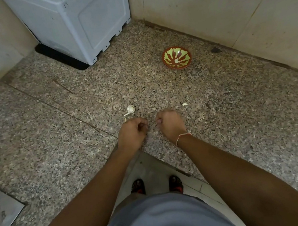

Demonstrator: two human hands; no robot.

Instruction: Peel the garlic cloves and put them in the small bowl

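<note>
The small red and green bowl (176,57) stands on the granite counter (67,109) near the back right wall, with one peeled garlic clove (176,60) in it. A white garlic piece with a stem (130,109) lies just beyond my left hand (131,132). That hand's fingers are curled, and a pale garlic bit (126,119) pokes out at its far edge. My right hand (170,124) is curled into a fist a little to the right, with nothing showing in it. A small garlic clove (185,104) lies beyond the right hand.
A white appliance (78,21) on a black mat fills the back left corner. Tiled walls close off the counter at the back and right. A steel sink edge (3,213) shows at the lower left. The counter's inner corner edge runs just below my wrists.
</note>
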